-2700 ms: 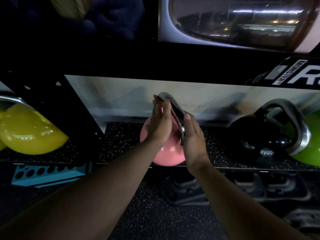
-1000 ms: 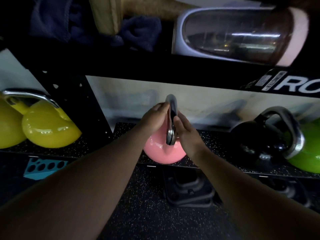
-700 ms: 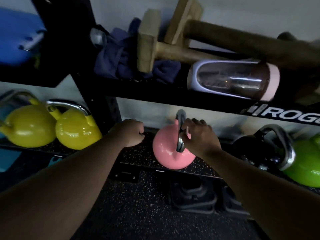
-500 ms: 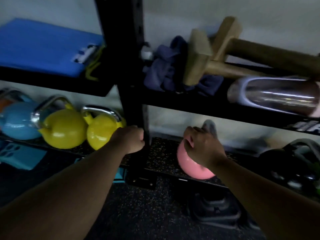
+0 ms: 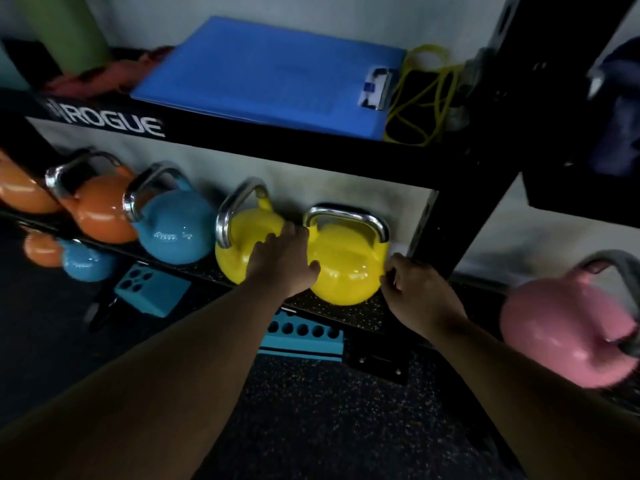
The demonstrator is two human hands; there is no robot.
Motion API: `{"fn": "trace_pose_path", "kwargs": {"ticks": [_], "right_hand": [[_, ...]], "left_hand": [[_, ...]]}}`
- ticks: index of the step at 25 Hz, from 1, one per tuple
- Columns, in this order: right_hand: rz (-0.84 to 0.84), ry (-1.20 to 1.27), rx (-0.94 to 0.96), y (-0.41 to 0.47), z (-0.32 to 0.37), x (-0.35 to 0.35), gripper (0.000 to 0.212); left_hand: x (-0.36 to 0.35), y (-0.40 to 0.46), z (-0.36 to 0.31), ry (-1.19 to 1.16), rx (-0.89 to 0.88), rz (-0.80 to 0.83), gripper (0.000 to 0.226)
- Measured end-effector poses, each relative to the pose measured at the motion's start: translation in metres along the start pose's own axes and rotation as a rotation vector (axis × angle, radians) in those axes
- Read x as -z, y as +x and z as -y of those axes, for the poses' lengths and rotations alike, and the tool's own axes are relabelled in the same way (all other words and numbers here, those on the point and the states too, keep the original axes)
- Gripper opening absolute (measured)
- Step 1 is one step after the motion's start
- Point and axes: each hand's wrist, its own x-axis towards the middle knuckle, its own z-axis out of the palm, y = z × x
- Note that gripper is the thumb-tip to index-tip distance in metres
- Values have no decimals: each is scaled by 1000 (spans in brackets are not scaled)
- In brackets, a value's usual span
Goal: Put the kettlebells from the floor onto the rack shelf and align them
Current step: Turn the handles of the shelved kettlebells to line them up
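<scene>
**A:** where's the glossy yellow round kettlebell with the chrome handle (image 5: 346,263) sitting?

**B:** On the black speckled rack shelf (image 5: 341,311), bracketed: left hand (image 5: 284,259) laid flat and open on its left flank, right hand (image 5: 417,294) loosely curled at its right. Nothing's gripped. Handle runs left-right.

Black upright (image 5: 460,188) crowds right yellow kettlebell (image 5: 346,265); left yellow kettlebell (image 5: 242,247) touching; floor (image 5: 311,410) below open.
</scene>
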Motion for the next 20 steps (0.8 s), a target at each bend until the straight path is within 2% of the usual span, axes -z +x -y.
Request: {"fn": "trace_pose_path", "kwargs": {"ticks": [6, 8, 11, 13, 15, 18, 20], "right_hand": [[-56, -5, 8, 67, 19, -21, 47], [-133, -63, -12, 88, 22, -29, 47], [-125, -122, -133, 113, 25, -46, 50], [-125, -4, -210, 120, 23, -57, 52], [-165, 115, -206, 120, 19, -64, 53], [-201, 130, -225, 121, 17, -66, 53], [-238, 145, -266, 119, 21, -65, 52]], "left_hand": [[-11, 44, -6, -180, 129, -87, 58], [-13, 60, -7, -218, 168, -87, 60], [-26, 79, -11, -372, 238, -31, 69], [-37, 86, -19, -544, 268, 5, 78], [-44, 88, -28, -700, 319, -37, 84], [-50, 93, -35, -804, 363, -92, 84], [-51, 98, -34, -866, 319, -83, 82]]}}
